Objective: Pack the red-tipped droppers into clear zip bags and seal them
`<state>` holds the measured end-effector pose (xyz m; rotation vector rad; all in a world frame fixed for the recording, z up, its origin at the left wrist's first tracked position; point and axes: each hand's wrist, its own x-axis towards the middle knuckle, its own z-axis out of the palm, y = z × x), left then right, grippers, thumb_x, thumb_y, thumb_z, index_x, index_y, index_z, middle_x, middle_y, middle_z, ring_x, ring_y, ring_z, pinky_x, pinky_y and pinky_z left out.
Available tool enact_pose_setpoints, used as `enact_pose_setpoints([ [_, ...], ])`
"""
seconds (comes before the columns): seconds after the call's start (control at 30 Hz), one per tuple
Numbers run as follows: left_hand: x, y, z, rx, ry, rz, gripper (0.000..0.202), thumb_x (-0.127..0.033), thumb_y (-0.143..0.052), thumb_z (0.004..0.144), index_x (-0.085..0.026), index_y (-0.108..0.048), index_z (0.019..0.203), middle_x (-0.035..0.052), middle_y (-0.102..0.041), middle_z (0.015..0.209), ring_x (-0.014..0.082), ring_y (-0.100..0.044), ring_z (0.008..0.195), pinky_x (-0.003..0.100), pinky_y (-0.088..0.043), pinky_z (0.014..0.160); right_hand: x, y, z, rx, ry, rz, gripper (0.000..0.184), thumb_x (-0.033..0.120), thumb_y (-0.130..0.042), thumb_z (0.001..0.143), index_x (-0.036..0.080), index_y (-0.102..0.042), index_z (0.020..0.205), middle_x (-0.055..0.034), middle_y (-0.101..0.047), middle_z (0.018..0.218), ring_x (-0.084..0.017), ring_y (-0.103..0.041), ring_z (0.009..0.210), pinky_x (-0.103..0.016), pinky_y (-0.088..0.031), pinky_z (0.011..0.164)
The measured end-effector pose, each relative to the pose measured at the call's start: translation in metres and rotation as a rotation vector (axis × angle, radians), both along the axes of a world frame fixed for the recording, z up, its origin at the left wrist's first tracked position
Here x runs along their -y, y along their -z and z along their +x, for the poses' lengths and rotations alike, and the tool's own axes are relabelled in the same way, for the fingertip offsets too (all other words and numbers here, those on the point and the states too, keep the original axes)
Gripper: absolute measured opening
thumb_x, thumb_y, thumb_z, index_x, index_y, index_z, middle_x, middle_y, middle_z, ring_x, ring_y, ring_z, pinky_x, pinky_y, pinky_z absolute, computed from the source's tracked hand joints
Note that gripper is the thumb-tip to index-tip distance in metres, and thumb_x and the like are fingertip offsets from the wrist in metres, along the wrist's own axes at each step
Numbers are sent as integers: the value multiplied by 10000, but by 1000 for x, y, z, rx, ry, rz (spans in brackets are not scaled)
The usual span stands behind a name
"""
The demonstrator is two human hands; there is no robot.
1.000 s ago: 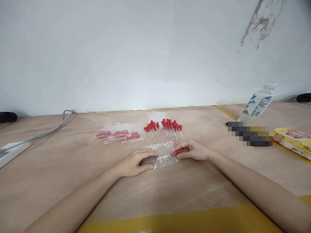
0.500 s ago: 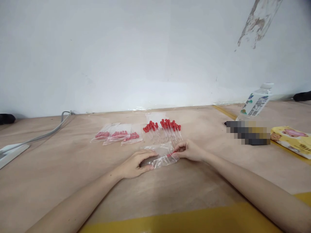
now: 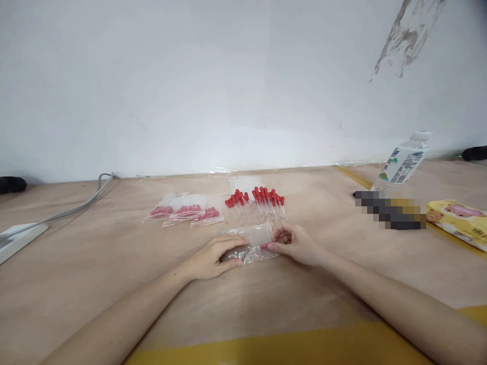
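Note:
A clear zip-lock plastic bag (image 3: 253, 238) lies on the table between my hands. My left hand (image 3: 215, 257) holds its left side, with the fingers over the top and the thumb along the near edge. At the bag's right end, my right hand (image 3: 291, 243) is closed in a pinch on a dropper (image 3: 264, 246). The dropper's red bulb shows through the clear plastic just left of my thumb, while its stem is hidden by my fingers. Beyond the bag, loose red-bulbed droppers (image 3: 266, 200) with clear thin stems lie in two fanned groups.
Several zip-lock bags (image 3: 186, 210) with red-bulbed droppers overlap at left. More clear bags (image 3: 243, 181) lie behind the loose droppers. To the right are a tilted bottle (image 3: 403, 162), a blurred dark object (image 3: 391, 210) and a yellow packet (image 3: 458, 218). A grey cable (image 3: 81, 205) runs at far left.
My right thumb has shifted slightly down along the bag's right end, and the red bulb now shows duller behind the plastic. My left hand has stayed in place on the bag.

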<state>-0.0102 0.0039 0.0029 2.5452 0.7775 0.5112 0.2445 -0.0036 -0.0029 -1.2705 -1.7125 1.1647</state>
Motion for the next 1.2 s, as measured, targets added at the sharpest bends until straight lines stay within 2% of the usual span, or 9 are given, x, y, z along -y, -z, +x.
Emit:
enact_pose_setpoints([
  [0.27, 0, 1, 0, 30, -17, 6, 405, -333, -544, 847, -227, -483, 1233, 56, -513, 1269, 211, -478, 1157, 373, -382, 978, -4, 7, 5, -238, 142, -224, 322, 410, -716, 568, 167, -509, 618, 50, -507, 485, -52, -383, 417, -198, -237, 404],
  [0.37, 0, 2, 0, 36, -13, 9, 406, -327, -540, 851, -231, -479, 1240, 58, -509, 1273, 209, -477, 1160, 374, -382, 981, 0, 3, 4, -276, 72, -344, 328, 450, -659, 629, 195, -453, 641, 110, -343, 349, -33, -207, 296, -203, -103, 330],
  [0.47, -1, 3, 0, 57, -13, 29, 405, -318, -545, 847, -231, -486, 1238, 61, -510, 1270, 211, -464, 1171, 379, -370, 993, 3, -1, 3, -267, 14, -371, 311, 458, -606, 686, 204, -425, 684, 109, -380, 357, -26, -164, 256, -204, -47, 304],
  [0.6, -1, 4, -1, 66, -24, 48, 392, -323, -562, 835, -233, -517, 1214, 63, -514, 1262, 219, -454, 1176, 387, -363, 996, -1, 0, 8, -203, 51, -314, 326, 417, -642, 667, 196, -457, 818, 70, -551, 494, -15, -219, 261, -185, -94, 294],
  [0.7, -1, 4, -1, 40, -20, 22, 365, -317, -553, 843, -240, -536, 1199, 57, -533, 1244, 208, -493, 1139, 369, -385, 978, -9, 1, 17, -83, 52, -226, 338, 355, -660, 663, 182, -491, 899, 27, -625, 576, -42, -393, 343, -173, -252, 350],
  [0.8, -1, 3, 0, 24, -14, 11, 353, -311, -539, 853, -242, -539, 1199, 53, -542, 1237, 206, -495, 1140, 367, -382, 981, -23, -1, 26, 24, 129, -53, 208, 309, -635, 678, 162, -558, 804, -11, -640, 602, -98, -552, 535, -199, -392, 501],
  [0.9, -2, 3, 0, 23, -5, 7, 349, -307, -532, 857, -235, -539, 1199, 54, -536, 1245, 205, -486, 1152, 365, -378, 987, -46, -5, 34, 159, 271, 128, 131, 278, -603, 684, 152, -607, 718, -38, -654, 666, -120, -559, 574, -231, -417, 551],
  [1.03, -3, 3, 0, 16, 18, 3, 324, -286, -477, 890, -232, -536, 1204, 54, -529, 1255, 199, -472, 1171, 376, -346, 1015, -85, -9, 36, 310, 389, 301, 170, 262, -562, 708, 150, -671, 771, -55, -675, 755, -147, -578, 633, -264, -442, 633],
  [1.2, -4, 2, 0, -5, 31, 23, 313, -248, -409, 921, -239, -534, 1207, 46, -530, 1256, 183, -463, 1182, 382, -295, 1050, -131, -6, 27, 353, 506, 366, 287, 309, -539, 735, 153, -686, 926, -99, -636, 1011, -200, -574, 943, -296, -392, 875],
])
